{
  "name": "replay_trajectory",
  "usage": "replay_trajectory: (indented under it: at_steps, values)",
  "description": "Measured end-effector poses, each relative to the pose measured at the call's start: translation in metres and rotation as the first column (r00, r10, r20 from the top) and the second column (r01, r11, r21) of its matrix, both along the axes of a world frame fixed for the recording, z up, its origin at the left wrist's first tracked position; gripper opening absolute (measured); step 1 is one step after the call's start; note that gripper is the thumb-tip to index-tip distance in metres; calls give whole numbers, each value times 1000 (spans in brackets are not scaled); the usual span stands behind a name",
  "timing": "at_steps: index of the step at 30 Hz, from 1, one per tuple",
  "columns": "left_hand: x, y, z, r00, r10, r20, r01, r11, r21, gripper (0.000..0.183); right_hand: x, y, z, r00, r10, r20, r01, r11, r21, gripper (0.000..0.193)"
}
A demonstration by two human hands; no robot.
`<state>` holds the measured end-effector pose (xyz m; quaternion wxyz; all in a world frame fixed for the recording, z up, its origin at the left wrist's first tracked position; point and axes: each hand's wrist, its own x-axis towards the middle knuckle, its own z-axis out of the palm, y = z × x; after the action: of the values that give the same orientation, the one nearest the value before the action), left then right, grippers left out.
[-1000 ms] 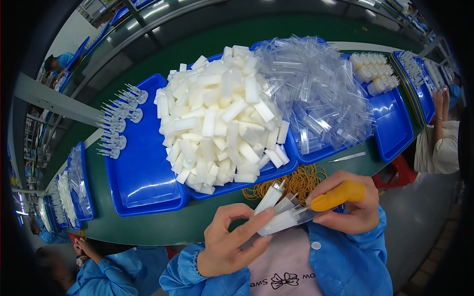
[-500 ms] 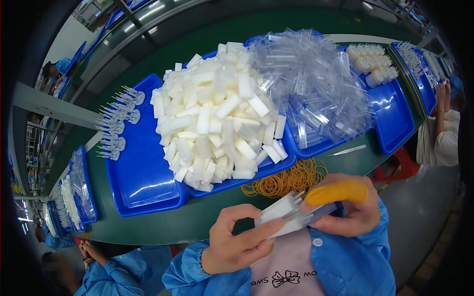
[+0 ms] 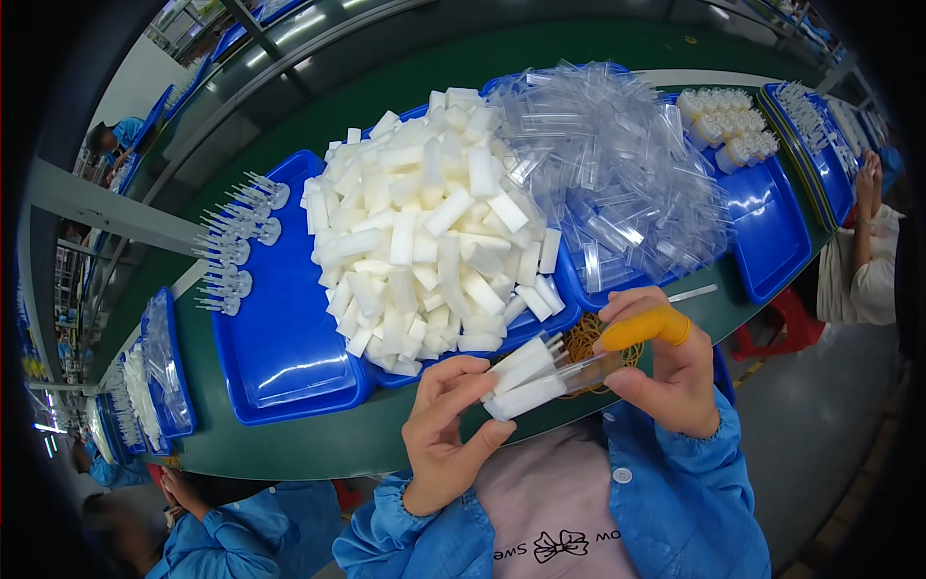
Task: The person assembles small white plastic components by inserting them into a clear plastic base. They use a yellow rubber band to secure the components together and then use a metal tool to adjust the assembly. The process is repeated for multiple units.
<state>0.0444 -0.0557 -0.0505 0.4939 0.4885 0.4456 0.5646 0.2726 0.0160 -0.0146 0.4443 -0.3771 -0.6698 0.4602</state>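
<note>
My left hand [image 3: 446, 429] is closed round a white foam block bundle [image 3: 526, 378], its thumb and fingers on the outer end. A few thin pale rods poke out of the bundle's upper edge. From its right side a clear plastic sleeve [image 3: 586, 372] reaches toward my right hand [image 3: 667, 369]. That hand pinches the sleeve's far end between thumb and forefinger, the forefinger wearing a yellow finger cot [image 3: 644, 327]. How far the foam sits inside the sleeve cannot be made out. Behind the sleeve lies a heap of tan rubber bands [image 3: 582, 340], partly hidden.
A tall pile of white foam blocks [image 3: 415, 232] fills a blue tray, with clear plastic sleeves [image 3: 617, 174] heaped to its right. Rod-bearing clear pieces [image 3: 236, 236] stand along the left tray's [image 3: 289, 357] edge. White-and-yellow pieces [image 3: 728, 125] and tweezers [image 3: 693, 292] lie right. Co-workers sit either side.
Both hands have risen, carrying the foam bundle and sleeve up and slightly left over the rubber bands. The right hand has turned, and more of the sleeve now shows between the hands.
</note>
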Motion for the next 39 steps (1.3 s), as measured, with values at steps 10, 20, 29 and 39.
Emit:
replay_trajectory:
  at_steps: [10, 20, 29, 39]
  values:
    - [-3, -2, 7, 935, 33, 353, 45, 976, -212, 48, 10, 8, 9, 976, 165, 140, -181, 978, 108, 24]
    - [-1, -12, 1, 976, 32, 216, -17, 997, -73, 44, -12, -18, -1, 995, 83, 48, -86, 994, 65, 19]
    - [-1, -11, -9, 974, -37, 222, 48, 998, -42, 45, -22, -32, -16, 999, 11, 50, -14, 998, 63, 23]
    - [-6, -8, -15, 895, 92, 436, 12, 973, -230, 42, -4, 32, -12, 828, -313, 466, 102, 901, 422, 39]
